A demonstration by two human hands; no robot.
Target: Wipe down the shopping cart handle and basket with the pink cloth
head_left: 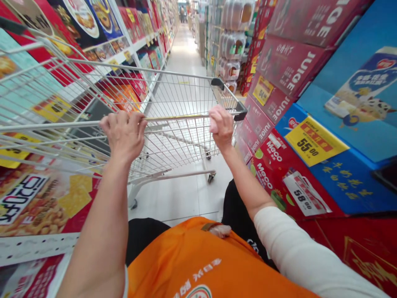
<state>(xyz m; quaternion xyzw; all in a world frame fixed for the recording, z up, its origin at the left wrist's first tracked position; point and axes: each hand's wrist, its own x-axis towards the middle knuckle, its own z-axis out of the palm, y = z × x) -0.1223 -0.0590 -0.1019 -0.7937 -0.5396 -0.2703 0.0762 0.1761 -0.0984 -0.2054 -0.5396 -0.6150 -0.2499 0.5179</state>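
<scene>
A silver wire shopping cart [173, 149] stands turned sideways across the aisle in front of me, and its basket looks empty where I can see in. My left hand [124, 130] is closed over the cart's near top rail. Further right, my right hand [223, 129] is closed around a folded pink cloth [214, 120], which is pressed on the same rail near the black corner piece [241, 112]. Part of the cloth is hidden by my fingers. I wear an orange apron [198, 252].
Shelves of boxed food [27, 198] line the left side. On the right rise stacked red juice cartons [279, 66] and blue drink boxes [356, 124] with yellow price tags, close to the cart's corner. The white tiled aisle [182, 45] runs ahead, with a distant person [182, 14].
</scene>
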